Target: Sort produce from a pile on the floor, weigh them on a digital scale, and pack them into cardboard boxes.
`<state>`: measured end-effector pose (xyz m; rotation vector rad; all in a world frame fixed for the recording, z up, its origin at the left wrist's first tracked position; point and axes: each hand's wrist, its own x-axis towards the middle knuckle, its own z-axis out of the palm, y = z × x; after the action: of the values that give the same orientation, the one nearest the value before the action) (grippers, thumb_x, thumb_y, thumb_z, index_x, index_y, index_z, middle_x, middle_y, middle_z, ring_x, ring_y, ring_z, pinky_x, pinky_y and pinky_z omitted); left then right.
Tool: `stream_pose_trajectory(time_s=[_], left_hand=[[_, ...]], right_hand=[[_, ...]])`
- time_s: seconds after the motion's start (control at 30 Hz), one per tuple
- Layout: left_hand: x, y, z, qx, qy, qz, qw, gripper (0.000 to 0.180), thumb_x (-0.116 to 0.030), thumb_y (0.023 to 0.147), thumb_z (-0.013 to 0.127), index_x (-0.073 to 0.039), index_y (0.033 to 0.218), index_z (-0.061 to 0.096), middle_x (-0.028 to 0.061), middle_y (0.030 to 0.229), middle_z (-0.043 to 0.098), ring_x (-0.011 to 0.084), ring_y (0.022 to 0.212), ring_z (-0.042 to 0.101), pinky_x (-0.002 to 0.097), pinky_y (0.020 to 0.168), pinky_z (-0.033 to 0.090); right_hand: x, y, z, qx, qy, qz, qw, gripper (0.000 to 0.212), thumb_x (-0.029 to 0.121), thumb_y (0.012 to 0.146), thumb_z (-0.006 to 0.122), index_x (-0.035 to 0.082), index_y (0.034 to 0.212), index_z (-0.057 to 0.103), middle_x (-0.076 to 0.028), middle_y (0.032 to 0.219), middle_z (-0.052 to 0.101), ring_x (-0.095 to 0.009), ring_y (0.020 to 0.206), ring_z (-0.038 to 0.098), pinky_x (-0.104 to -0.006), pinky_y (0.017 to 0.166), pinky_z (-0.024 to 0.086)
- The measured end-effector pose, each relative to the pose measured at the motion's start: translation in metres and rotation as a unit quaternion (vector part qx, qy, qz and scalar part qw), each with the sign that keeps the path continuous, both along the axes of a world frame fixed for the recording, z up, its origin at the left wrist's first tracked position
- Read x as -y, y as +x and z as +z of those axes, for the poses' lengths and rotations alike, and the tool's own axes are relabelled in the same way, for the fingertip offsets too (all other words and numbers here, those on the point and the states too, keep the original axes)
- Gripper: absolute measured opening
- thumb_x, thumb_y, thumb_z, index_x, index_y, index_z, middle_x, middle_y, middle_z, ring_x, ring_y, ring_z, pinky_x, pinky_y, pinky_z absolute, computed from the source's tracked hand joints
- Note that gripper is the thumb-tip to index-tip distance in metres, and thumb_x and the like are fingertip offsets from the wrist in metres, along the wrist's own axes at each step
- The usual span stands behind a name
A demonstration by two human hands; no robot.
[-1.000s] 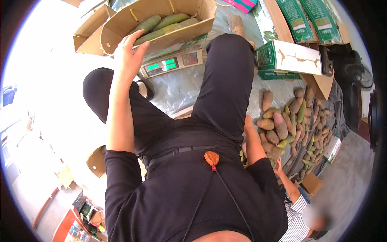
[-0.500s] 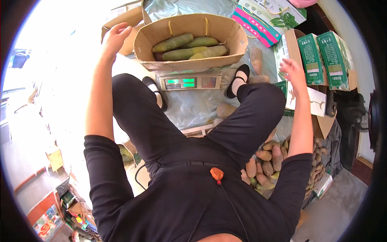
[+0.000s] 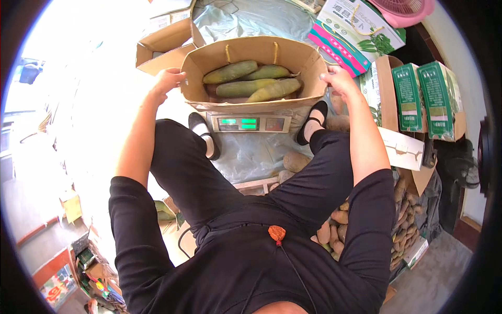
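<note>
An open cardboard gift box (image 3: pixel 253 107) with yellow cord handles stands behind a scale display (image 3: pixel 250 123) with lit green digits. It seems to rest on the scale, whose platform is hidden. Several long green radishes (image 3: pixel 243 88) lie inside the box. My left hand (image 3: pixel 168 83) is at the box's left end, thumb and fingers closed on its edge. At the opposite end my right hand (image 3: pixel 340 83) pinches the rim between thumb and fingers.
An empty-looking carton (image 3: pixel 167 47) stands at the back left. Printed gift boxes (image 3: pixel 426 99) and a flat printed carton (image 3: pixel 358 31) are on the right, with a pink fan or basket (image 3: pixel 402 10) behind. Loose radishes (image 3: pixel 408 220) pile beside my right leg; plastic sheeting (image 3: pixel 251 152) covers the floor.
Both hands, raised and apart from the box before, have come to its two ends and taken hold. The view has shifted, so the box sits slightly lower; the radishes stay inside.
</note>
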<state>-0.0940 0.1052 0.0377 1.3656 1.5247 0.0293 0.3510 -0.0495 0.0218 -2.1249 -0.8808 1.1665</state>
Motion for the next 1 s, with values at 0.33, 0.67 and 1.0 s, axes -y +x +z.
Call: stream_pose_trajectory(time_s=[0.33,0.67,1.0], left_hand=[[0.003,0.012,-0.003,0.045,-0.031,0.022,0.998,0.029,-0.034,0.089,0.054,-0.017,0.112,0.056,-0.0017,0.110,0.061,0.0243,0.108,0.050,0.0644,0.094,0.022],[0.012,0.027,0.000,0.109,0.004,0.077,0.991,0.019,-0.018,0.086,0.059,-0.003,0.097,0.060,0.0046,0.084,0.061,0.0178,0.084,0.056,0.0324,0.079,0.042],[0.000,0.018,-0.035,0.075,0.105,0.083,0.988,0.016,-0.018,0.083,0.064,-0.002,0.083,0.061,0.0046,0.071,0.059,0.0148,0.066,0.053,0.0324,0.062,0.042]], right_hand=[[-0.012,0.013,-0.028,-0.011,0.004,0.009,1.000,0.048,0.016,0.076,0.066,0.002,0.120,0.052,-0.011,0.099,0.062,-0.018,0.086,0.057,-0.0341,0.070,0.045],[-0.020,0.009,-0.027,0.043,-0.009,0.021,0.999,0.066,0.018,0.076,0.069,-0.009,0.128,0.038,-0.022,0.119,0.054,-0.025,0.102,0.057,-0.0356,0.083,0.047],[-0.018,0.005,-0.025,-0.009,0.081,0.014,0.997,0.054,0.013,0.077,0.068,0.000,0.125,0.045,-0.007,0.087,0.062,-0.014,0.073,0.058,-0.0303,0.065,0.048]])
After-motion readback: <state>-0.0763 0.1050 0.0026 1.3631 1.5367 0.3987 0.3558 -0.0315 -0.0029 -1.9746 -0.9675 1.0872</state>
